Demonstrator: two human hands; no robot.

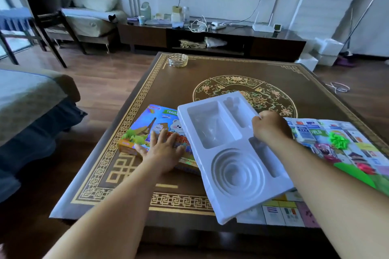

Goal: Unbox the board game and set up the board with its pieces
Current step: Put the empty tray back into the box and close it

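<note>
I am partway through the unboxing. The white plastic tray is my landmark: it sits tilted near the front edge of the coffee table, its left side overlapping the colourful game box and its right side lying over the unfolded game board.

My left hand lies flat, fingers spread, pressing on the game box just left of the tray. My right hand is curled at the tray's right-hand edge, by the narrow upper compartment; it looks to be pinching something there or gripping the rim, but I cannot tell which.

On the board, right of the tray, sits a cluster of small green pieces. Some pale pieces seem to remain in the tray's upper compartment, too blurred to name. The round stepped well and the large square pocket look emptied.

Judging by this, I am lifting the last contents out of the tray. The next move calls for clearing the tray off the board without spilling what remains, then setting it aside with the box so the board lies fully open.

A glass ashtray stands well beyond the tray, at the far corner.
</note>
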